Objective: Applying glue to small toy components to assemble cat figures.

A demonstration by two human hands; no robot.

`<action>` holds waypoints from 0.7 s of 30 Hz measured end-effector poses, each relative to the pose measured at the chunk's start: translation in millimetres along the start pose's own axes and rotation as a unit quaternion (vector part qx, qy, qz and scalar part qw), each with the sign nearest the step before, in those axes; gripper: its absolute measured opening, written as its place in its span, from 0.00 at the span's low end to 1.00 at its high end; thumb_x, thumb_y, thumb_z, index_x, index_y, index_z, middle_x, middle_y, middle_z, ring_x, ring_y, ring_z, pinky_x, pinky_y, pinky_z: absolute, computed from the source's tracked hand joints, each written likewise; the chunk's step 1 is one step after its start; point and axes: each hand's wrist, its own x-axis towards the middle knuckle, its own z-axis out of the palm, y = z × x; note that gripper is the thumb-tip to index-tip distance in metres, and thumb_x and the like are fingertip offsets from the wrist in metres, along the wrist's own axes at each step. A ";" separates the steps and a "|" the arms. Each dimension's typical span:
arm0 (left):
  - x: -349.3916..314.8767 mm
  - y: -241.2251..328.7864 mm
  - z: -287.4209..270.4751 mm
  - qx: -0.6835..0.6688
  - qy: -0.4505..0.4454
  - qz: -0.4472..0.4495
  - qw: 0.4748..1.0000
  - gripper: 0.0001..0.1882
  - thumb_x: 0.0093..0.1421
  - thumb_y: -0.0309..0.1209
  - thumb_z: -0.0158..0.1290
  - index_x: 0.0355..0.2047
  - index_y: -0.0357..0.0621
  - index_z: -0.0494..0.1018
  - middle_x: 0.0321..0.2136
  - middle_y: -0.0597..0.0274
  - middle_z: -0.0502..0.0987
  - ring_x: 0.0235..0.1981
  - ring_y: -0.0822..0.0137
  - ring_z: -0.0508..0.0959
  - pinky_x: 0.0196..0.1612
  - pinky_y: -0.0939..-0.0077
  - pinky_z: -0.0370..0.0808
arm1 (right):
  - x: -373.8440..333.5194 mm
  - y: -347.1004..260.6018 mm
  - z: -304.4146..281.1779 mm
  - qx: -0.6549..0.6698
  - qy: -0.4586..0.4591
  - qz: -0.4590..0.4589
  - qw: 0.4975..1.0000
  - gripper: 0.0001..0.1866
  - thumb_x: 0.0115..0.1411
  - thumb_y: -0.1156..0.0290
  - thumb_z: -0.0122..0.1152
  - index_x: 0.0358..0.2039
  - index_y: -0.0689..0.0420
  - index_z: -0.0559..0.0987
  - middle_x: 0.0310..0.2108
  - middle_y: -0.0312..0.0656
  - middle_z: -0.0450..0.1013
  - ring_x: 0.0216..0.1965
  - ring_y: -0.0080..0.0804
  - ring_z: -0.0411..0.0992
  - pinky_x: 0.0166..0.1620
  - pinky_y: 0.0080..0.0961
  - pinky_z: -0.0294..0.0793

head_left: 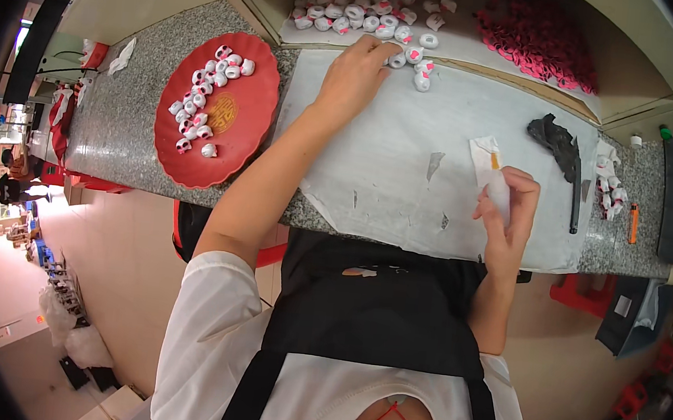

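Note:
My left hand [358, 73] reaches to the back of the worktop. Its fingers are apart, with the fingertips at a small white rounded piece [397, 59] at the front of a heap. A few more such pieces with pink patches [422, 80] lie just to its right on the white sheet [389, 166]. My right hand [512, 215] is closed around a white squeeze bottle [499, 196] with a yellowish tip. The tip points away from me, over a folded white tissue [483, 155] on the sheet.
A red scalloped plate [237, 152] with several white pieces stands on the left. The heap of white pieces [356, 9] and a pink pile [531, 42] fill a shelf behind. At right lie crumpled black material [554, 138], a black stick [575, 201] and an orange lighter [633, 224].

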 end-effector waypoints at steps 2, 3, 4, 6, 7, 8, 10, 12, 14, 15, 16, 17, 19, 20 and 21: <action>4.6 0.9 4.3 0.011 -0.016 -0.024 1.000 0.13 0.44 0.23 0.49 0.33 0.42 0.66 0.33 0.57 0.68 0.29 0.61 0.71 0.31 0.73 0.68 | -1.3 -8.9 1.6 0.066 -0.021 0.051 0.996 0.16 0.45 0.79 0.46 0.38 0.63 0.63 0.37 0.44 0.56 0.28 0.26 0.63 0.23 0.17 0.67; 1.1 -0.5 -1.6 0.001 -0.010 -0.036 0.999 0.13 0.45 0.23 0.49 0.34 0.42 0.66 0.33 0.58 0.68 0.28 0.64 0.72 0.30 0.75 0.69 | 0.3 -13.0 1.4 0.064 -0.017 0.050 0.997 0.16 0.45 0.79 0.46 0.38 0.63 0.63 0.37 0.44 0.56 0.28 0.26 0.63 0.23 0.17 0.67; -2.1 2.0 -5.4 -0.009 -0.008 -0.047 0.999 0.13 0.45 0.22 0.49 0.35 0.42 0.66 0.33 0.59 0.69 0.26 0.68 0.73 0.29 0.78 0.69 | 1.1 -16.8 0.0 0.077 -0.012 0.061 0.995 0.16 0.45 0.78 0.47 0.38 0.63 0.64 0.36 0.44 0.57 0.28 0.26 0.63 0.23 0.18 0.67; -5.6 21.3 -18.8 -0.147 0.006 -0.084 0.985 0.13 0.45 0.22 0.49 0.34 0.42 0.67 0.33 0.59 0.69 0.26 0.68 0.73 0.29 0.79 0.69 | -0.6 -18.0 -3.1 0.088 0.000 0.079 0.993 0.16 0.45 0.78 0.49 0.37 0.64 0.65 0.36 0.44 0.58 0.27 0.26 0.64 0.24 0.19 0.68; -11.6 28.6 -26.7 -0.274 0.027 -0.129 0.953 0.13 0.45 0.21 0.49 0.34 0.42 0.67 0.32 0.60 0.69 0.25 0.69 0.73 0.28 0.80 0.69 | -1.9 -17.9 -3.7 0.131 0.031 0.092 0.987 0.16 0.44 0.77 0.50 0.37 0.64 0.64 0.35 0.44 0.58 0.27 0.26 0.64 0.23 0.18 0.68; -19.0 29.2 -27.9 -0.394 -0.009 -0.150 0.907 0.11 0.48 0.21 0.48 0.35 0.38 0.66 0.33 0.60 0.69 0.28 0.74 0.72 0.30 0.83 0.69 | -1.2 -18.0 -3.7 0.174 0.061 0.106 0.977 0.17 0.43 0.77 0.52 0.36 0.64 0.64 0.33 0.44 0.59 0.27 0.27 0.64 0.23 0.18 0.68; -31.4 48.4 -29.0 -0.490 -0.022 -0.164 0.856 0.11 0.48 0.21 0.48 0.35 0.36 0.66 0.33 0.58 0.68 0.29 0.73 0.72 0.32 0.82 0.69 | 5.1 -19.1 -2.3 0.240 0.085 0.068 0.965 0.16 0.41 0.80 0.53 0.34 0.63 0.65 0.32 0.44 0.60 0.25 0.26 0.64 0.22 0.17 0.67; -41.4 65.4 -23.8 -0.582 -0.035 -0.177 0.793 0.11 0.48 0.20 0.48 0.34 0.33 0.65 0.34 0.57 0.68 0.29 0.73 0.72 0.34 0.82 0.69 | 10.7 -19.8 -1.8 0.320 0.117 0.029 0.940 0.15 0.38 0.81 0.57 0.29 0.61 0.65 0.31 0.44 0.61 0.24 0.24 0.63 0.20 0.15 0.62; -51.2 76.2 -17.1 -0.656 -0.025 -0.198 0.728 0.14 0.47 0.18 0.47 0.36 0.32 0.63 0.35 0.55 0.68 0.31 0.71 0.72 0.38 0.79 0.69 | 14.7 -26.8 4.0 0.334 0.143 0.036 0.931 0.16 0.37 0.81 0.57 0.28 0.60 0.64 0.31 0.44 0.61 0.25 0.24 0.62 0.21 0.15 0.62; -54.4 80.0 -13.4 -0.658 -0.030 -0.200 0.726 0.14 0.47 0.18 0.47 0.36 0.32 0.63 0.35 0.55 0.68 0.31 0.71 0.72 0.38 0.79 0.69 | 15.7 -30.0 6.0 0.348 0.166 0.038 0.922 0.16 0.37 0.81 0.58 0.28 0.60 0.64 0.31 0.43 0.61 0.25 0.24 0.62 0.21 0.14 0.62; -57.3 83.4 -9.7 -0.678 -0.018 -0.194 0.709 0.15 0.47 0.19 0.48 0.38 0.34 0.62 0.35 0.55 0.68 0.33 0.69 0.71 0.39 0.75 0.69 | 15.4 -32.0 6.2 0.349 0.156 0.034 0.923 0.17 0.35 0.80 0.59 0.27 0.59 0.64 0.30 0.41 0.61 0.28 0.24 0.62 0.23 0.15 0.62; -59.7 85.8 -7.3 -0.698 -0.006 -0.189 0.691 0.16 0.47 0.19 0.48 0.39 0.36 0.61 0.35 0.54 0.68 0.35 0.67 0.71 0.39 0.71 0.70 | 14.4 -30.9 7.5 0.345 0.161 0.037 0.924 0.17 0.35 0.80 0.59 0.27 0.59 0.64 0.30 0.41 0.61 0.28 0.24 0.62 0.23 0.15 0.62; -63.7 86.9 -4.6 -0.696 -0.015 -0.198 0.689 0.18 0.47 0.20 0.48 0.40 0.36 0.60 0.36 0.54 0.67 0.37 0.67 0.69 0.39 0.70 0.70 | 12.0 -27.5 11.0 0.166 0.143 -0.093 0.971 0.19 0.35 0.78 0.63 0.27 0.59 0.65 0.29 0.41 0.61 0.26 0.24 0.63 0.24 0.16 0.63; -65.9 86.0 -2.5 -0.699 -0.011 -0.201 0.686 0.18 0.46 0.20 0.49 0.40 0.36 0.60 0.36 0.54 0.67 0.37 0.67 0.70 0.40 0.70 0.69 | 10.5 -27.9 12.9 0.162 0.145 -0.089 0.972 0.19 0.35 0.78 0.63 0.27 0.59 0.65 0.29 0.41 0.61 0.26 0.24 0.63 0.24 0.16 0.63; -67.9 84.9 -1.2 -0.701 -0.005 -0.205 0.683 0.19 0.46 0.20 0.49 0.40 0.36 0.60 0.36 0.54 0.67 0.37 0.66 0.70 0.40 0.70 0.69 | 8.9 -28.8 15.2 0.133 0.126 -0.130 0.974 0.20 0.34 0.77 0.64 0.28 0.58 0.65 0.29 0.41 0.61 0.25 0.25 0.64 0.24 0.17 0.64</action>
